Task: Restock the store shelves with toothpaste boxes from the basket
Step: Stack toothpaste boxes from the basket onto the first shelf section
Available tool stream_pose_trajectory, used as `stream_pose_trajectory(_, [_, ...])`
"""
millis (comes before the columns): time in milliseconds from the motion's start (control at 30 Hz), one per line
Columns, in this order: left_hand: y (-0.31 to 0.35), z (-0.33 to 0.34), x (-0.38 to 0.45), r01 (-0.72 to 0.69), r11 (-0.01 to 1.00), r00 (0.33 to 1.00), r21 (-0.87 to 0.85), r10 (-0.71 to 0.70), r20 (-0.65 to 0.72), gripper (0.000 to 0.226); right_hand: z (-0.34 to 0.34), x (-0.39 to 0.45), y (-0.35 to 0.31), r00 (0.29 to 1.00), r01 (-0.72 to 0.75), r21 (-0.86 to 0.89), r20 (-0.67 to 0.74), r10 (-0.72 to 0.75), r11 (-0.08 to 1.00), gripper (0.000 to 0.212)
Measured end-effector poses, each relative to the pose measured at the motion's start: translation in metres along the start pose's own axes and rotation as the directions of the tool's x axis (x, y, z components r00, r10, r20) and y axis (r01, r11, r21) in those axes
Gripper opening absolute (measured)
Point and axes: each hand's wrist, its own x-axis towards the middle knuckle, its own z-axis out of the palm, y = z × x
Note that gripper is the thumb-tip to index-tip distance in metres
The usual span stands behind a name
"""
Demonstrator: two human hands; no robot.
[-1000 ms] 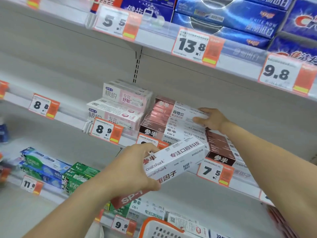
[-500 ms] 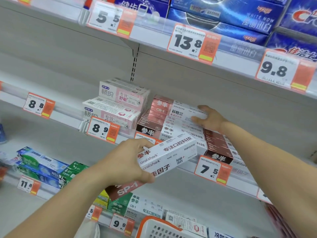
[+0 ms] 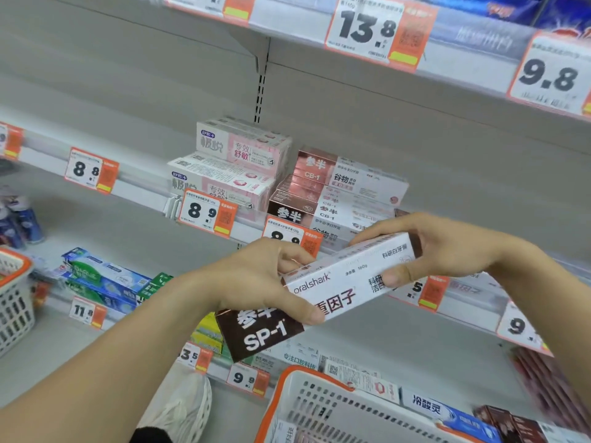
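Observation:
Both hands hold one white and brown toothpaste box marked SP-1, tilted in front of the middle shelf. My left hand grips its brown lower end. My right hand pinches the upper white end, thumb on the front face. Behind them a stack of brown and pink CB-1 boxes lies on the middle shelf. The white basket with an orange rim sits at the bottom, with several toothpaste boxes in it.
Pink and white boxes are stacked left of the CB-1 stack. Green and blue boxes lie on the lower shelf. A second basket stands at the left edge. Blue boxes fill the top shelf. A white shoe shows below.
My right hand left the CB-1 stack on the shelf and came down to take the upper end of the box. The view dropped, showing more of the basket.

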Motion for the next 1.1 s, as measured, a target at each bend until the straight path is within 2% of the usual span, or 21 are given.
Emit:
stream_pose_trajectory(67, [-0.001, -0.005, -0.003, -0.021, 0.995, 0.993, 0.1, 0.032, -0.117, 0.053, -0.004, -0.004, 0.002, 0.997, 0.053, 0.033, -0.056, -0.051, 0.998, 0.051])
stream_pose_trajectory(133, [-0.002, -0.014, -0.007, -0.006, 0.982, 0.952, 0.187, 0.062, -0.299, 0.048, -0.011, -0.007, 0.006, 0.985, 0.088, 0.022, -0.153, -0.084, 0.996, 0.05])
stream_pose_trajectory(233, [-0.003, -0.023, -0.008, -0.113, 0.993, 0.847, 0.035, 0.114, -0.519, 0.052, -0.017, -0.013, 0.015, 0.947, 0.124, 0.073, -0.307, -0.096, 0.99, 0.049])
stream_pose_trajectory(333, [0.002, -0.019, -0.003, -0.256, 0.963, 0.784, -0.085, 0.155, -0.602, 0.053, -0.016, -0.017, 0.019, 0.934, 0.082, 0.001, -0.348, -0.076, 0.997, 0.048])
stream_pose_trajectory(400, [0.008, -0.012, 0.003, -0.31, 0.942, 0.762, -0.127, 0.166, -0.626, 0.055, -0.016, -0.017, 0.018, 0.923, 0.034, -0.129, -0.377, -0.081, 0.991, 0.043])
stream_pose_trajectory(467, [0.016, -0.002, 0.012, -0.359, 0.929, 0.731, -0.09, 0.22, -0.646, 0.056, -0.013, -0.017, 0.016, 0.922, 0.027, -0.095, -0.381, -0.061, 0.995, 0.046])
stream_pose_trajectory(533, [0.025, 0.011, 0.022, -0.403, 0.914, 0.726, -0.056, 0.281, -0.628, 0.053, -0.008, -0.016, 0.012, 0.95, 0.008, -0.063, -0.311, -0.027, 0.998, 0.06])
stream_pose_trajectory(633, [0.042, 0.029, 0.035, -0.493, 0.867, 0.694, -0.075, 0.34, -0.634, 0.046, -0.001, -0.018, 0.014, 0.966, 0.018, -0.134, -0.254, -0.052, 0.991, 0.078])
stream_pose_trajectory(700, [0.051, 0.037, 0.041, -0.57, 0.813, 0.64, -0.114, 0.352, -0.683, 0.047, -0.001, -0.027, 0.015, 0.96, 0.086, -0.026, -0.264, -0.09, 0.996, 0.068])
stream_pose_trajectory(767, [0.059, 0.043, 0.05, -0.628, 0.763, 0.612, -0.155, 0.36, -0.704, 0.056, -0.007, -0.042, 0.015, 0.939, 0.122, 0.036, -0.328, -0.104, 0.992, 0.057])
stream_pose_trajectory(867, [0.057, 0.053, 0.072, -0.572, 0.819, 0.615, -0.042, 0.394, -0.683, 0.073, -0.028, -0.068, 0.018, 0.875, 0.09, -0.107, -0.466, -0.13, 0.99, 0.054])
stream_pose_trajectory(967, [0.043, 0.061, 0.096, -0.415, 0.9, 0.664, 0.131, 0.398, -0.634, 0.071, -0.055, -0.084, 0.028, 0.8, -0.07, -0.305, -0.586, -0.13, 0.95, 0.05])
stream_pose_trajectory(1033, [0.034, 0.067, 0.11, -0.339, 0.895, 0.672, 0.29, 0.446, -0.592, 0.064, -0.074, -0.086, 0.042, 0.763, -0.195, -0.429, -0.631, -0.138, 0.882, 0.051])
stream_pose_trajectory(1100, [0.03, 0.074, 0.122, -0.297, 0.866, 0.696, 0.403, 0.485, -0.529, 0.064, -0.091, -0.084, 0.063, 0.76, -0.298, -0.438, -0.646, -0.067, 0.848, 0.057])
